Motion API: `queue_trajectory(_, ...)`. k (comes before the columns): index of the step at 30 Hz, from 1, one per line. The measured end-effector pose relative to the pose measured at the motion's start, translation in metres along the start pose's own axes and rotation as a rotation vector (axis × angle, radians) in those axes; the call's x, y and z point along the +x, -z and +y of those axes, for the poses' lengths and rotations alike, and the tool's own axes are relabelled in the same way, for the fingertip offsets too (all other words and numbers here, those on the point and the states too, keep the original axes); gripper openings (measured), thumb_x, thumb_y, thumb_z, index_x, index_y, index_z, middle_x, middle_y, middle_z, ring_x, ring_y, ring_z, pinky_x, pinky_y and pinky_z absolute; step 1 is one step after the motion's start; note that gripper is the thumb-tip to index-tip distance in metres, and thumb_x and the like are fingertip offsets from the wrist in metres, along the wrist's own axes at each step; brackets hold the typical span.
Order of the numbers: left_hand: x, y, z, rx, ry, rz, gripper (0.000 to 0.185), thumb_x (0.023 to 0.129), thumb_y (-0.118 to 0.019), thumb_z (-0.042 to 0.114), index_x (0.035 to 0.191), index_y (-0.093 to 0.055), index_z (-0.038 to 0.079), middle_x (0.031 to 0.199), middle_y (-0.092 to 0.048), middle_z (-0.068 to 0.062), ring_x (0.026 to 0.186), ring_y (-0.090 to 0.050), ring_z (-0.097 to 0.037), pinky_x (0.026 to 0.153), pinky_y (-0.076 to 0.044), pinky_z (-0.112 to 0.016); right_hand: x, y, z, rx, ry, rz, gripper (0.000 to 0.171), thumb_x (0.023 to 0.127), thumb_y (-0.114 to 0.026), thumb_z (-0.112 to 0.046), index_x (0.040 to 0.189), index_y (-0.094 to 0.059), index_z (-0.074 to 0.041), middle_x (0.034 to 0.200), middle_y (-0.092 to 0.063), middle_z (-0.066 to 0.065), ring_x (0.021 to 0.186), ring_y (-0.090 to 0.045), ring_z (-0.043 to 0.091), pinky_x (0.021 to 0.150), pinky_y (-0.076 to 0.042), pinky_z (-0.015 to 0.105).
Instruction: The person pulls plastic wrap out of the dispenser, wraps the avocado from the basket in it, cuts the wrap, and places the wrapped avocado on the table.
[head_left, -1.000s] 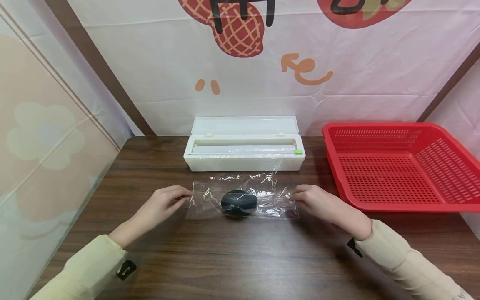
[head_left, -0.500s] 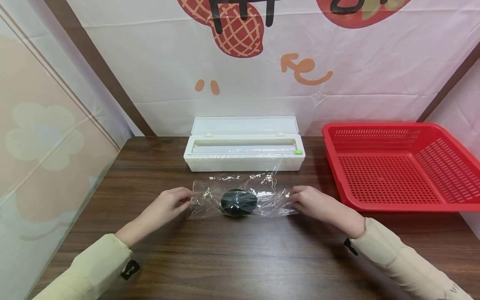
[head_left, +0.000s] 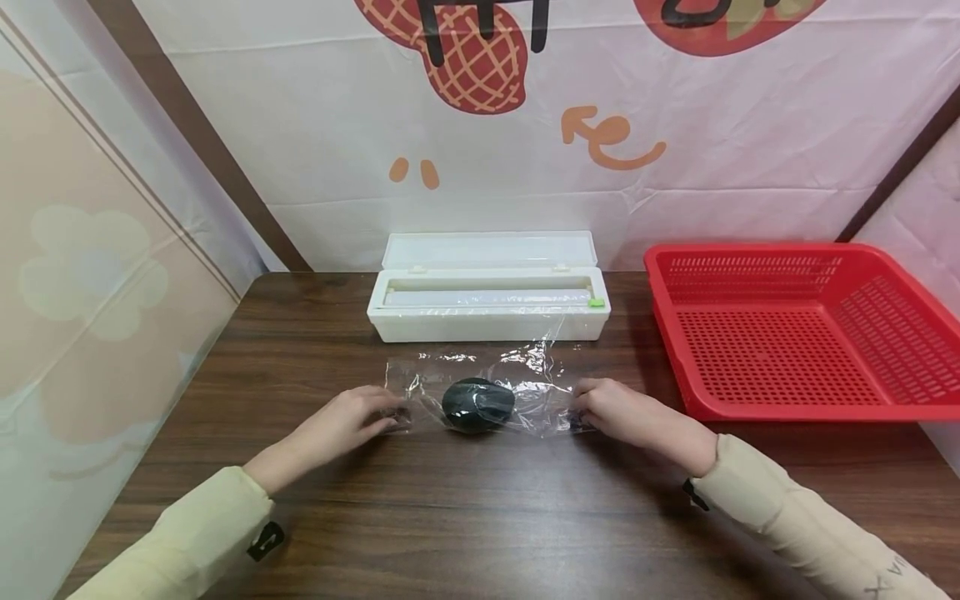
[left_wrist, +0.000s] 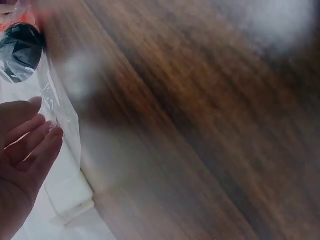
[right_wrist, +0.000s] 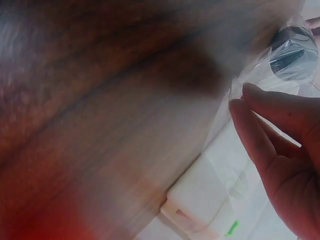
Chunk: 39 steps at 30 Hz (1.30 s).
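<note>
A smooth, dark oval thing lies on the table under clear plastic wrap, its exact kind unclear through the glare. At the wrap's left end is my left hand, its fingertips overlapping the film. The left wrist view has this thumb held apart from the fingers, which lie along the film. My right hand pinches the opposite end; thumb and index fingertips meet at the film's edge in the right wrist view.
Behind the wrap stands a white cling film dispenser, lid raised, with a roll inside and a green slider at its right. A red perforated basket sits at the right of the wooden table. A printed curtain hangs behind.
My left hand has moved right, over the film's left end, and its fingers have loosened. The right hand has shifted slightly left with its film end. The dark oval thing stays in place.
</note>
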<state>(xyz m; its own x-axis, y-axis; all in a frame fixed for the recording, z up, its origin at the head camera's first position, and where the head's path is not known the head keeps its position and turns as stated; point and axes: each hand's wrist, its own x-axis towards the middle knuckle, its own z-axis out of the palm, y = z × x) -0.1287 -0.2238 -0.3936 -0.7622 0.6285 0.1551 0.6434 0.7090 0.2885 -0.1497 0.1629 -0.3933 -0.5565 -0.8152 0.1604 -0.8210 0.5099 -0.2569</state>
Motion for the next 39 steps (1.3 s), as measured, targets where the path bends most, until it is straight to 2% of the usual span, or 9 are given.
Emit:
queue_trajectory(6, -0.002, -0.004, -0.001, 0.051, -0.048, -0.008, 0.026, 0.079, -0.068, 0.006, 0.104, -0.066, -0.003, 0.099, -0.065, -0.010, 0.093, -0.060, -0.022, 0.082, -0.050, -0.036, 0.000, -0.001, -0.003, 0.007, -0.028, -0.030, 0.017, 0.073, -0.064, 0.009, 0.078, -0.069, -0.006, 0.080, -0.058, 0.004, 0.069, -0.057, 0.010, 0.059, -0.049, 0.020)
queue_trajectory(12, -0.005, -0.008, -0.002, 0.077, -0.134, 0.005, 0.024, 0.076, -0.070, 0.003, 0.099, -0.068, -0.004, 0.100, -0.065, -0.011, 0.094, -0.058, -0.024, 0.082, -0.049, -0.036, -0.001, -0.005, -0.005, -0.025, -0.024, -0.034, 0.016, 0.074, -0.064, 0.008, 0.079, -0.069, -0.006, 0.078, -0.052, 0.002, 0.066, -0.052, 0.009, 0.057, -0.046, 0.020)
queue_trajectory(19, -0.009, -0.012, -0.004, 0.113, -0.180, 0.062, 0.024, 0.074, -0.073, 0.005, 0.097, -0.070, -0.001, 0.101, -0.062, -0.010, 0.095, -0.055, -0.023, 0.080, -0.050, -0.034, -0.004, -0.007, -0.006, -0.094, 0.005, -0.009, 0.014, 0.075, -0.066, 0.004, 0.080, -0.070, -0.008, 0.079, -0.051, 0.002, 0.068, -0.055, 0.010, 0.057, -0.048, 0.019)
queue_trajectory(25, -0.013, -0.014, -0.003, 0.144, -0.200, 0.120, 0.022, 0.070, -0.076, 0.005, 0.091, -0.071, 0.000, 0.090, -0.056, -0.005, 0.083, -0.052, -0.017, 0.069, -0.049, -0.029, -0.005, -0.008, -0.006, -0.136, 0.029, 0.012, 0.013, 0.073, -0.067, 0.002, 0.080, -0.069, -0.008, 0.080, -0.054, 0.003, 0.070, -0.058, 0.012, 0.058, -0.050, 0.021)
queue_trajectory(28, -0.013, -0.013, -0.003, 0.144, -0.190, 0.123, 0.021, 0.070, -0.076, 0.007, 0.090, -0.072, 0.000, 0.084, -0.054, -0.002, 0.078, -0.051, -0.015, 0.066, -0.049, -0.028, -0.005, -0.006, -0.006, -0.128, 0.034, -0.002, 0.012, 0.073, -0.068, 0.002, 0.079, -0.069, -0.008, 0.080, -0.055, 0.004, 0.070, -0.059, 0.013, 0.059, -0.050, 0.022)
queue_trajectory(32, -0.013, -0.010, -0.002, 0.129, -0.145, 0.090, 0.017, 0.072, -0.075, 0.008, 0.088, -0.072, 0.003, 0.081, -0.056, 0.000, 0.076, -0.054, -0.014, 0.066, -0.050, -0.028, -0.003, -0.003, -0.006, -0.090, 0.020, -0.028, 0.010, 0.074, -0.067, 0.001, 0.077, -0.068, -0.009, 0.075, -0.054, 0.001, 0.067, -0.056, 0.009, 0.057, -0.049, 0.020)
queue_trajectory(39, -0.007, 0.000, 0.005, 0.108, -0.056, 0.042, 0.008, 0.077, -0.071, 0.011, 0.084, -0.070, 0.009, 0.081, -0.059, 0.003, 0.077, -0.057, -0.012, 0.068, -0.051, -0.031, 0.004, 0.006, -0.009, -0.097, -0.005, -0.003, 0.007, 0.075, -0.069, -0.003, 0.079, -0.068, -0.009, 0.077, -0.059, -0.001, 0.069, -0.058, 0.010, 0.060, -0.051, 0.024)
